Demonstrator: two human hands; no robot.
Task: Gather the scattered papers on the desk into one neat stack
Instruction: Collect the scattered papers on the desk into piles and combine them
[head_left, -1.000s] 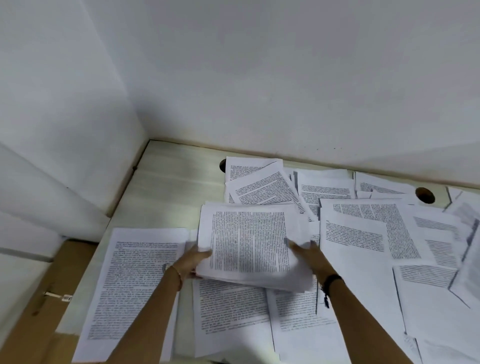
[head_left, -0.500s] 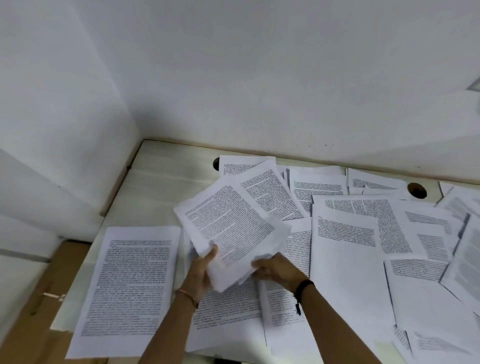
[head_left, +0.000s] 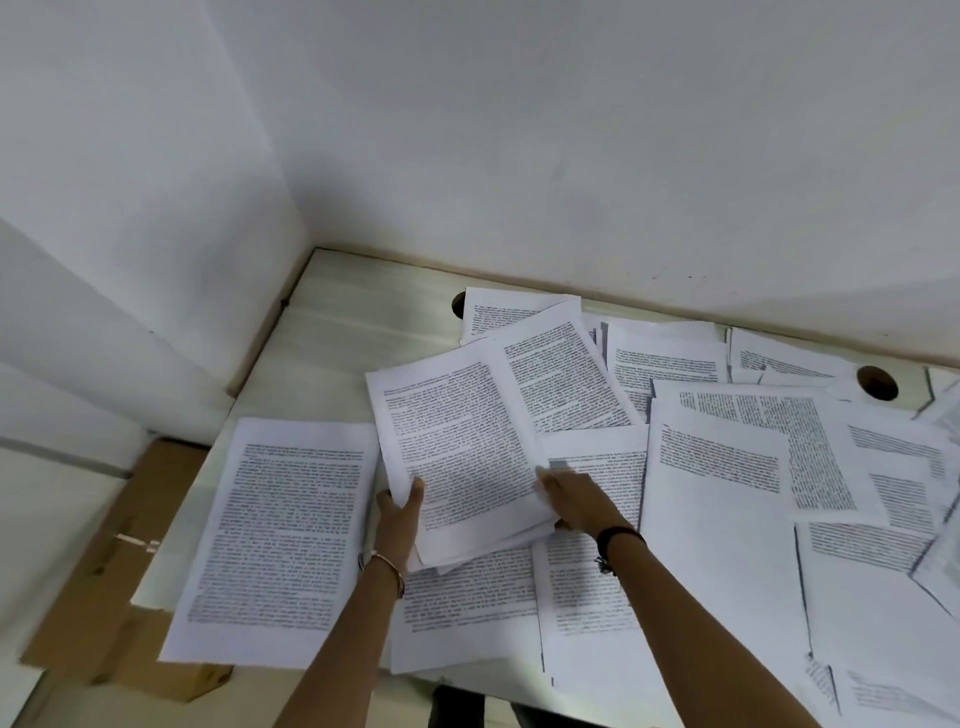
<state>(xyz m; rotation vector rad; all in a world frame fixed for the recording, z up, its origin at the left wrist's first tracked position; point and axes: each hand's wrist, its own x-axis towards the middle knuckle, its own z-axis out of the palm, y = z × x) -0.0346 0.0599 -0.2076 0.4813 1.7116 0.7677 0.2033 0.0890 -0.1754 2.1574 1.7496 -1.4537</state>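
Looking down from the head camera, the pale, light-coloured worktop (head_left: 353, 332) sits in a corner of white walls (head_left: 519, 130) and is strewn with loose white printed paper sheets (head_left: 737, 467) that overlap one another across its middle and right. The left hand (head_left: 397, 525) is clamped on the lower left edge of a gathered bundle of white printed pages (head_left: 467, 457), thumb on the top page and fingers beneath. This bundle is tilted, raised just above the sheets under it, near the worktop's centre. The right hand (head_left: 576, 501) lies against the bundle's right edge with fingers stretched out; whether it grips the pages or only presses them cannot be told. A single printed sheet (head_left: 280, 535) lies flat to the left, its near end overhanging the worktop edge. A thin metal bangle (head_left: 387, 569) circles the left wrist and a dark band (head_left: 615, 538) the right. A brown cardboard box (head_left: 104, 587) stands below the worktop's left side.
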